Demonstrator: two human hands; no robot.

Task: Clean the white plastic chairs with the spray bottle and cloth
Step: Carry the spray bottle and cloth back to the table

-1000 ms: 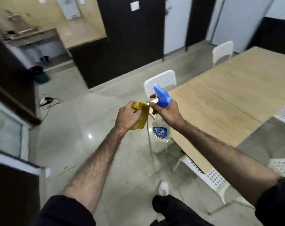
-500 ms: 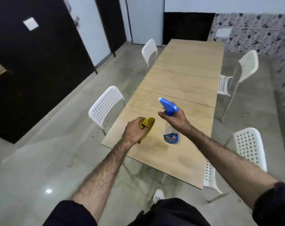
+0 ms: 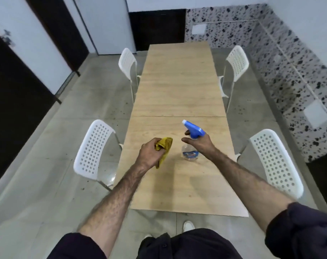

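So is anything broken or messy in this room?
Nothing looks broken or spilled. The four white perforated plastic chairs stand upright along the long wooden table. The only mess is dark specks on the grey floor left of the table.

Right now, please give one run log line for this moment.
left hand: grips yellow cloth | right hand: holds spray bottle | chairs: unwiped

Matt wood table [image 3: 177,86], perforated white plastic chairs [image 3: 92,150], glossy floor [image 3: 46,184].
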